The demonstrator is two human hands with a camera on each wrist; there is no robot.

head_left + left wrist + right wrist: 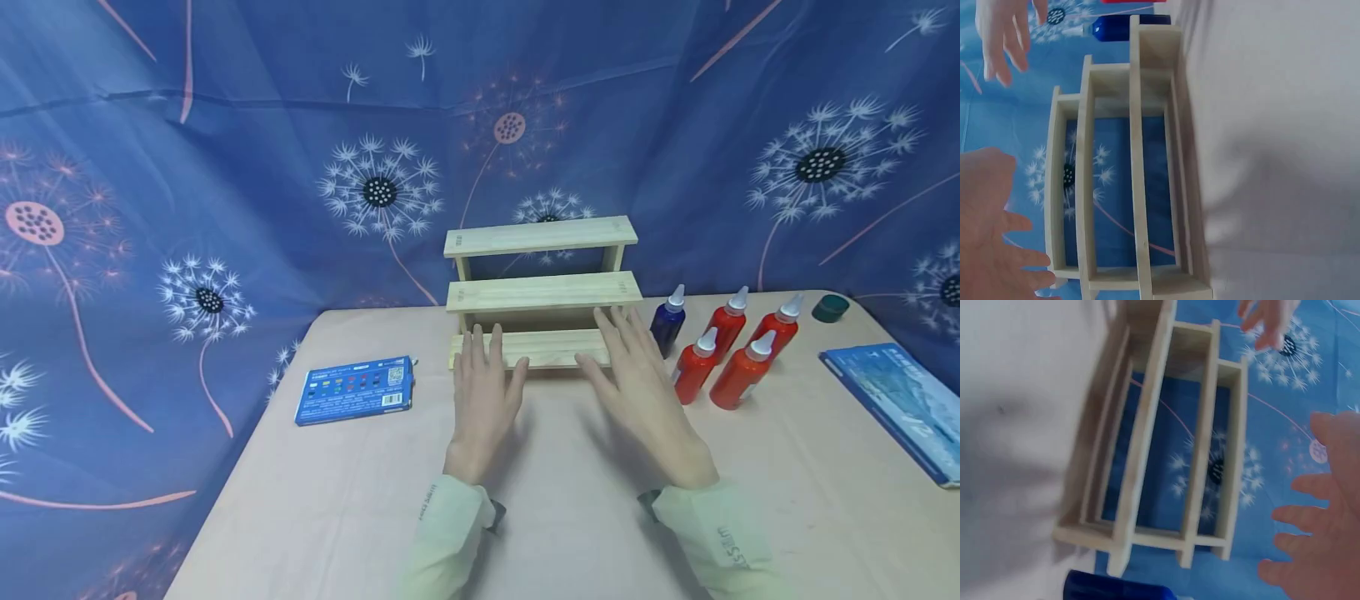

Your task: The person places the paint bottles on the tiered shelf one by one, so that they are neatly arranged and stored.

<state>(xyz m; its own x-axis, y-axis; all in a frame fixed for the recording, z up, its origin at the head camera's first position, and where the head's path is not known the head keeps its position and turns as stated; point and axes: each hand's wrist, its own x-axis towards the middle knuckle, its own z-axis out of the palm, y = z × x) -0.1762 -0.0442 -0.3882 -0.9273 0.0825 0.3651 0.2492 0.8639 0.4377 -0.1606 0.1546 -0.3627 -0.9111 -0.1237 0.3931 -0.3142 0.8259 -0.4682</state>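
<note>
A pale wooden three-step rack (543, 293) stands at the back of the table, its steps rising toward the curtain. My left hand (483, 396) is spread in front of the rack's left end, fingertips overlapping the lowest step in the head view. At the other end my right hand (645, 396) is spread the same way, its fingertips reaching the middle step's edge in that view. Both wrist views show the fingers extended with nothing held, beside the rack (1138, 156). Just right of the rack stands a dark blue bottle (667, 321) with a pointed white cap.
Several red bottles (738, 375) with pointed caps stand right of my right hand. A dark green jar (830, 308) sits behind them, and a blue flat pack (900, 408) lies at the right edge. A blue box (355, 390) lies at left. Behind hangs a dandelion-patterned curtain (300, 167).
</note>
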